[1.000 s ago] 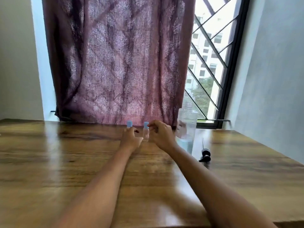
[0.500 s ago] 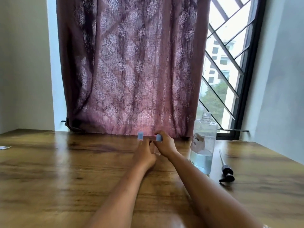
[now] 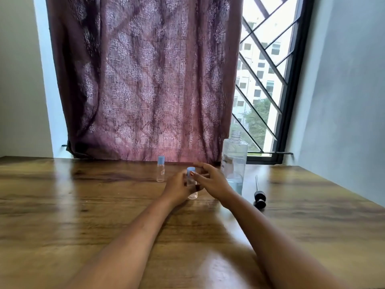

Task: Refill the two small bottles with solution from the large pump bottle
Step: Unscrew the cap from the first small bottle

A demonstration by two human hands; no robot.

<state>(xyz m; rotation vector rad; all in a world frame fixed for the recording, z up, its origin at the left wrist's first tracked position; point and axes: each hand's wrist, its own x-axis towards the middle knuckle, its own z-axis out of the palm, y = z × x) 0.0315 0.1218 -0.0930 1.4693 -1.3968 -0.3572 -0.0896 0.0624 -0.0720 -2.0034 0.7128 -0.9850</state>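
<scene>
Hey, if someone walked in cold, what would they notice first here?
Two hands meet mid-table: the left hand holds a blue-capped small bottle and the right hand touches its cap. Behind hangs a purple patterned curtain; right of the hands stands the large bottle, uncapped, its pump lying beside it.

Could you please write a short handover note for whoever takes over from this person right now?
Left hand: grips the nearer small bottle, upright.
Right hand: at that bottle's blue cap, thumb on it; a firm pinch cannot be told.
Other small bottle: stands capped on the table, farther back and to the left.
Large bottle: upright to the right of the hands, neck open, partly filled. Its pump lies on the table beside it.
Done: pump taken off.
Left: uncap both small bottles, fill them, recap.
</scene>
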